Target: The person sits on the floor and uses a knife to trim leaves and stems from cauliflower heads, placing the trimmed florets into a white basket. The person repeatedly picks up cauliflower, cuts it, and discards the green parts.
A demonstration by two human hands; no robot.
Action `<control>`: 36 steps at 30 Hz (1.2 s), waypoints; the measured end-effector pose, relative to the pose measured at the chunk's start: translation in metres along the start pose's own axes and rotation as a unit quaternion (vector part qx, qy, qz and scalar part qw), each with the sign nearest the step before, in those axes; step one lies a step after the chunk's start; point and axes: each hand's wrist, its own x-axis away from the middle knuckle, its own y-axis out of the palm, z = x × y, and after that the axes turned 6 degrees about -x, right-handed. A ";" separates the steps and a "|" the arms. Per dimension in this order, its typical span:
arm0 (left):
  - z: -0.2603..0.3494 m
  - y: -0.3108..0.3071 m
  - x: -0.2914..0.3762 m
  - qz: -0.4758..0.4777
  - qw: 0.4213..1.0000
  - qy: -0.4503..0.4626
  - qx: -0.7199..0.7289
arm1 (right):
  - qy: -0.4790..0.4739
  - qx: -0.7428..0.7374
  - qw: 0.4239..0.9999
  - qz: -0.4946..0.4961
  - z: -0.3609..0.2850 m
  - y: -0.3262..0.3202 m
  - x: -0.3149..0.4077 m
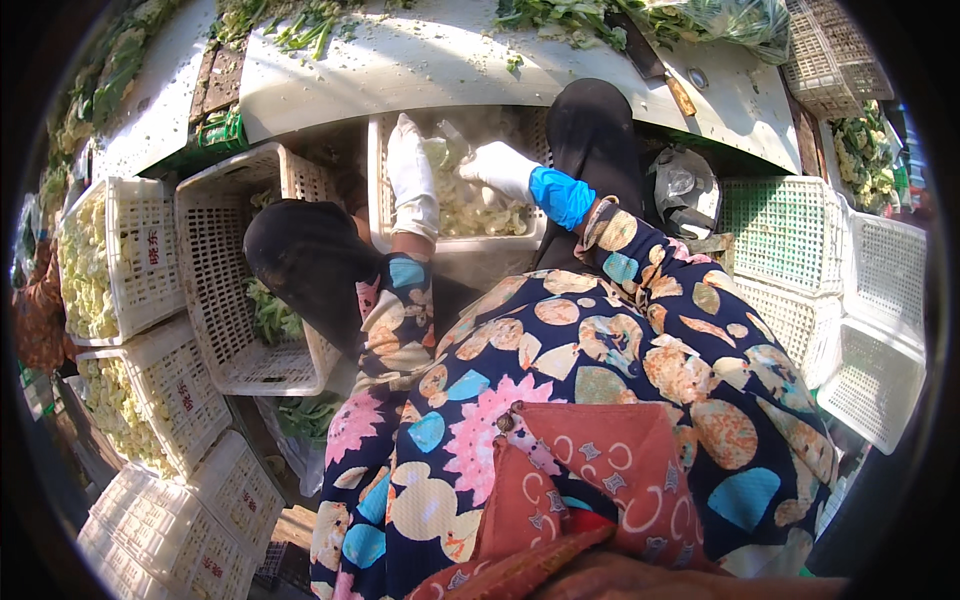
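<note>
My left hand (411, 172), in a white glove, reaches over the left side of a white plastic crate (381, 191) between my knees. Its fingers point away from me. A pale green cauliflower piece (436, 152) lies against its palm side; whether the fingers grip it is hidden. Curled and facing it is my right hand (501, 171), white-gloved with a blue cuff at the wrist. A small, blurred blade-like tool (453, 137) juts from its fingers towards the piece. Cut cauliflower florets (476, 210) cover the crate's bottom below both hands.
A white table (420, 64) with leaf scraps runs ahead, bearing a cleaver (649, 60) at the right. By my left knee, a tilted crate (225, 262) holds leaves. Floret-filled crates (146, 255) stand further left. More crates (784, 232) are stacked right. A person (41, 315) is at far left.
</note>
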 end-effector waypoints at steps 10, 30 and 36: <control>-0.010 -0.008 -0.002 -0.048 0.995 -0.086 0.018 | -0.123 0.233 0.806 0.531 -0.038 -0.222 -0.026; -0.013 0.009 -0.007 -0.110 0.985 -0.093 0.094 | -0.307 -0.167 0.911 0.220 -0.222 -0.295 -0.046; 0.058 0.037 -0.006 -0.257 0.901 -0.174 0.304 | -0.324 -0.128 0.925 0.151 -0.269 -0.193 0.027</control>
